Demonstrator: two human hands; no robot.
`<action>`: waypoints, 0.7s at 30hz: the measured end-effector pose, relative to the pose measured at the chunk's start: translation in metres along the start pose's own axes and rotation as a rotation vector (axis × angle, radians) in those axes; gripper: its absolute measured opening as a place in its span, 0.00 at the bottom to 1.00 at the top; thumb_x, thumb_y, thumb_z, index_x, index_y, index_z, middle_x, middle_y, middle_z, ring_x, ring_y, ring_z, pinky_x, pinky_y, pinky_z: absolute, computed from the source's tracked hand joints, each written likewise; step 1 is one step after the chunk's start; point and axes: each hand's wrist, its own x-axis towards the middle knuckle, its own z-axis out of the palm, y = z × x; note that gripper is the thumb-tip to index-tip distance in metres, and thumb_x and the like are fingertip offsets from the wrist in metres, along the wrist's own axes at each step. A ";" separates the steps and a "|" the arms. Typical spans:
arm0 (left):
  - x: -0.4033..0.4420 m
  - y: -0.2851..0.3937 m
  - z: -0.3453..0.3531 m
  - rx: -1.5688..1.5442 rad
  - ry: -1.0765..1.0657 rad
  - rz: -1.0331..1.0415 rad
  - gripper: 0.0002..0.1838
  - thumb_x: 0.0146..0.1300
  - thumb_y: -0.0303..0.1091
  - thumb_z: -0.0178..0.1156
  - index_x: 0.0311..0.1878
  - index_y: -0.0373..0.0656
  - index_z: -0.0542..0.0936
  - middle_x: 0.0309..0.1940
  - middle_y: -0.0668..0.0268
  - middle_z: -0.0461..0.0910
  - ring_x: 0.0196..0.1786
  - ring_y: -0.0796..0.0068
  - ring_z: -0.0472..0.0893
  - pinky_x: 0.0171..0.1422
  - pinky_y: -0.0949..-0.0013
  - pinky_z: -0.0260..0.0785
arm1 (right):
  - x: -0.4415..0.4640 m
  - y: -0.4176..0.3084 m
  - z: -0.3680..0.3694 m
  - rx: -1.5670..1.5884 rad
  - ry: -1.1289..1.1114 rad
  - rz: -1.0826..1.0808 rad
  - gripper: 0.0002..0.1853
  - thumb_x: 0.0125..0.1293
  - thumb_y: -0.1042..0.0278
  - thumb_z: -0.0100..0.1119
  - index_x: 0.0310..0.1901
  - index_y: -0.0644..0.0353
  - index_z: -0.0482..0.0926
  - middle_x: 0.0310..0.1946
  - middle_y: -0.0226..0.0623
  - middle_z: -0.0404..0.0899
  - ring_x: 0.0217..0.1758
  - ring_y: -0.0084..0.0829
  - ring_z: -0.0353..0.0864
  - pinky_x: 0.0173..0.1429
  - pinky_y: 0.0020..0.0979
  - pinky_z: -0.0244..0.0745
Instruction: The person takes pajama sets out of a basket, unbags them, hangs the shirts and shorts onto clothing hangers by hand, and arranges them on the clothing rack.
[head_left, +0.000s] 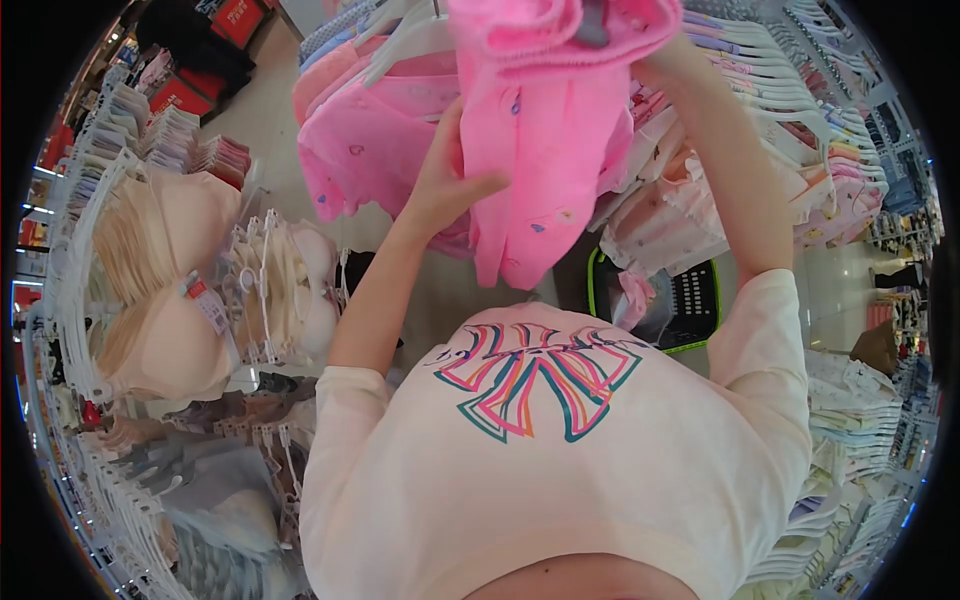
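Note:
A bright pink garment (545, 170) with small printed motifs hangs folded in front of me, its top bunched with a grey piece showing in the folds. My left hand (452, 180) holds its left edge, the thumb lying across the front and the fingers partly hidden behind the cloth. At the upper right of the garment, my right hand (655, 62) grips the bunched part; its fingers are mostly hidden. Just behind and to the left, a similar pink top (375, 130) hangs on a white hanger (405, 45).
A black basket with a green rim (716, 285) stands below, with a pink item (634, 298) inside. Racks of beige bras (165, 270) line the left side. Light children's clothes (665, 215) hang on the right. A person in dark clothing (195, 40) is at the far upper left.

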 end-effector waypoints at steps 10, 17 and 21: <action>-0.038 -0.003 -0.054 -0.235 0.049 -0.345 0.14 0.67 0.37 0.52 0.48 0.36 0.76 0.36 0.69 0.79 0.39 0.83 0.77 0.43 0.76 0.70 | -0.035 0.047 0.016 0.440 -0.047 0.397 0.21 0.63 0.62 0.58 0.54 0.63 0.70 0.47 0.38 0.77 0.48 0.28 0.79 0.50 0.32 0.78; -0.051 0.007 -0.039 -0.197 0.137 -0.575 0.18 0.64 0.34 0.54 0.54 0.35 0.72 0.44 0.65 0.77 0.44 0.79 0.77 0.48 0.73 0.70 | -0.077 0.083 0.022 0.952 -0.157 0.331 0.27 0.58 0.69 0.61 0.58 0.66 0.65 0.52 0.39 0.74 0.53 0.35 0.75 0.58 0.38 0.72; -0.083 0.028 -0.028 -0.235 0.279 -0.292 0.19 0.59 0.26 0.57 0.55 0.36 0.70 0.47 0.63 0.76 0.49 0.77 0.75 0.53 0.71 0.68 | -0.119 0.132 0.047 1.039 -0.294 0.143 0.26 0.57 0.67 0.62 0.57 0.65 0.67 0.53 0.39 0.73 0.54 0.37 0.74 0.60 0.41 0.68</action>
